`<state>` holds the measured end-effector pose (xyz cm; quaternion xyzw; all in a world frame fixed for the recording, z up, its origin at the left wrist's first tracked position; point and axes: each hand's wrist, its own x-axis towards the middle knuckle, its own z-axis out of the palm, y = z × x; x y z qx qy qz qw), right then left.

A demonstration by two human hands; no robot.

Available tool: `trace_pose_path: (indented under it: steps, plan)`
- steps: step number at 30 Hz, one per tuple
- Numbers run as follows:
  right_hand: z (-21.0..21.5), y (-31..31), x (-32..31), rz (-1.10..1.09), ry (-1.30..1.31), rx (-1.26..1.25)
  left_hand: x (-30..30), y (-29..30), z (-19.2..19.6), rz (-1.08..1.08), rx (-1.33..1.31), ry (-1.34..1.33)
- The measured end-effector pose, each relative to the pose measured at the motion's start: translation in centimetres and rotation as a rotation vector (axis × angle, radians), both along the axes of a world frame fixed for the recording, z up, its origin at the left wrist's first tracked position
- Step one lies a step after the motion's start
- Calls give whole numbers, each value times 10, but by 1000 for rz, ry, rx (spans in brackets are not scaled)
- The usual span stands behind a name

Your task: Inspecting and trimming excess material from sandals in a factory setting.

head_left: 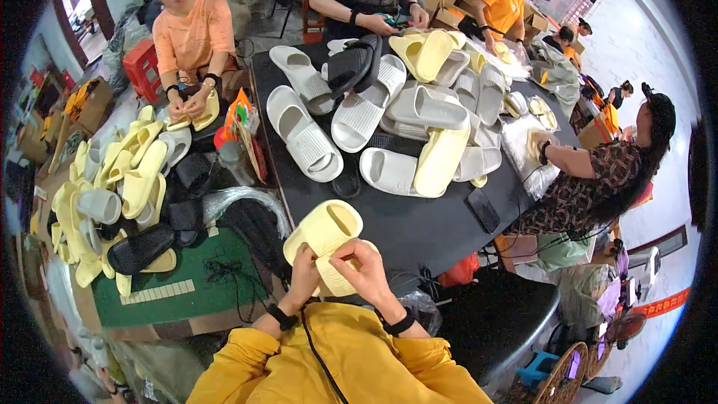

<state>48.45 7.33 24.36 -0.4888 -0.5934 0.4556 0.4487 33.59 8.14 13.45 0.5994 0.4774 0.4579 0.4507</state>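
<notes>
A pale yellow slide sandal [327,230] is held up in front of my chest, above the near edge of the black table [419,228]. My left hand [303,275] grips its lower left side. My right hand [364,268] is closed over its heel end, with the ribbed sole showing between my fingers. The strap end points away from me.
A heap of white, grey and yellow slides [404,116] covers the table's middle and far side. To my left lies another pile of yellow, grey and black slides [120,194] by a green mat [202,284]. Other people sit around the table. A dark phone [483,209] lies at the right.
</notes>
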Motion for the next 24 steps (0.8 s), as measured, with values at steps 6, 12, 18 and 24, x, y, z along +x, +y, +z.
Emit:
trace_pose_path:
  steps: [6, 12, 18, 24]
  plan:
    - [23, 16, 27, -150, 272, -41, -46, 6, 19, 252, -21, 90]
    - [-111, 82, 238, -367, 585, -106, -102, -13, 25, 438, -81, 112]
    - [-138, 118, 249, -671, 776, -405, -200, -98, -2, 872, -46, 334]
    - [-175, 134, 275, -536, 797, -455, -261, -190, -43, 1088, -547, 541]
